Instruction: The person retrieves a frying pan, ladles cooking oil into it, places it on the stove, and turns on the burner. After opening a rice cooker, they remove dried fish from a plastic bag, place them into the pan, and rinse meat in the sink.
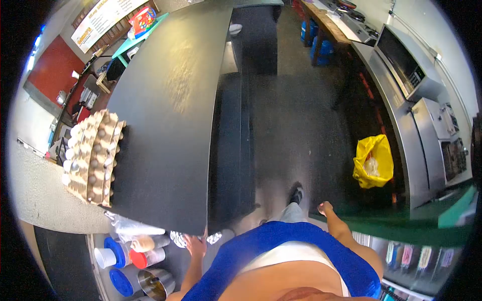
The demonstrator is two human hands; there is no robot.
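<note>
At the bottom left of the frame, the left hand [195, 247] is at a black-and-white patterned item [177, 239] beside the near end of the black counter [165, 170]; whether its fingers grip it, I cannot tell. A steel pot [161, 276] and a red-lidded container [140, 258] stand farther left. The right hand [325, 207], lower right of centre, has fingers that look curled; how tightly is unclear. Stacked egg trays [95, 158] sit mid-left, an open yellow bag [384, 153] mid-right, and a microwave [401, 52] upper right.
</note>
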